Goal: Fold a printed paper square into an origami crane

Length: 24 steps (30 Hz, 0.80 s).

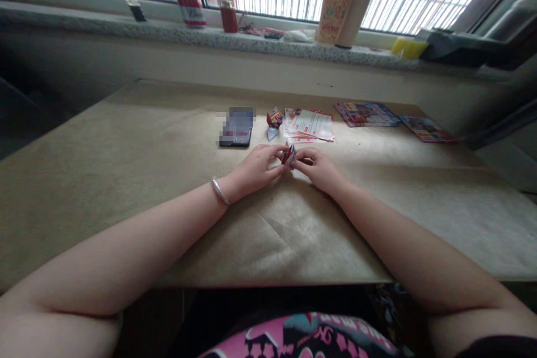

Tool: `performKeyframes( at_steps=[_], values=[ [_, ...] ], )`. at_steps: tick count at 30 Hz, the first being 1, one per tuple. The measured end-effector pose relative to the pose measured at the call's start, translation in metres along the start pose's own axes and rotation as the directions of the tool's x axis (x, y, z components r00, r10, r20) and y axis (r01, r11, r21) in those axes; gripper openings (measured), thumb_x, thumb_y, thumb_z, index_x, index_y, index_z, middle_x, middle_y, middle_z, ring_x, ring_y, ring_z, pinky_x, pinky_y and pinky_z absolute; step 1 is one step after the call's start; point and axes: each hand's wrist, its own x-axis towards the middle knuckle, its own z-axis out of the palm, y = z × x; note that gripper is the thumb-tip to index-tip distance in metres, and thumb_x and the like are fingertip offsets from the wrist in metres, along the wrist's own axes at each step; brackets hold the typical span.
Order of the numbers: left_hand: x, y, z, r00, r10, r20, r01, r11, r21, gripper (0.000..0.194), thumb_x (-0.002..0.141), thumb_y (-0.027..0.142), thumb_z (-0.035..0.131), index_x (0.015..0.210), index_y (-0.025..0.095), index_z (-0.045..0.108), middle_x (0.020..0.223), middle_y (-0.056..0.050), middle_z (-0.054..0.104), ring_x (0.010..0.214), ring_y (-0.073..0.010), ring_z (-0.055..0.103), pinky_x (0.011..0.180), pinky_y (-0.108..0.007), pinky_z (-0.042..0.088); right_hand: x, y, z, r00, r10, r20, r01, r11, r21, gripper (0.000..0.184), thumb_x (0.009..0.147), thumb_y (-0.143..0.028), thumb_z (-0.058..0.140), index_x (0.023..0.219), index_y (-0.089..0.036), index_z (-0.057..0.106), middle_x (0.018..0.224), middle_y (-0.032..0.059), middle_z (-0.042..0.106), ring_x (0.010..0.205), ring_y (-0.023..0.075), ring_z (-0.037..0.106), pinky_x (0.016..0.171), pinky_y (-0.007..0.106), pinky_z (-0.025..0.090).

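Observation:
A small folded paper piece (289, 156), red, white and blue, is held between both hands at the middle of the table. My left hand (262, 166), with a silver bangle (220, 191) on its wrist, pinches its left side. From the right, my right hand (321, 169) grips it with thumb and fingertips. Just beyond, another folded paper piece (274, 118) in similar colours stands on the table, with a pale pointed part (272, 133) at its near side. Beside it lies a spread stack of red-edged printed sheets (310, 125).
A dark phone-like device (238, 127), partly pixelated, lies left of the papers on the table (126, 168). More colourful printed sheets (369, 114) lie at the back right. On the windowsill stand a red can (190, 5), a small red bottle (229, 17) and a patterned cup (333, 15).

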Motion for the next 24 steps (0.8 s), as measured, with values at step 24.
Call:
performKeyframes(
  at_steps=[24],
  values=[
    [-0.0008,0.0081,0.0003,0.990,-0.067,-0.127,0.045,0.985,-0.167,0.020,0.087,0.030,0.054,0.079,0.015,0.063,0.077,-0.004,0.066,0.071,-0.0135,0.059,0.065,-0.023,0.046,-0.0047,-0.0098,0.0089,0.997,0.069,0.031,-0.066,0.995,-0.075,0.012,0.074,-0.029,0.066,0.078,-0.018,0.066,0.077,0.0021,0.071,0.069,0.0141,0.062,0.067,0.027,0.046]
  ],
)
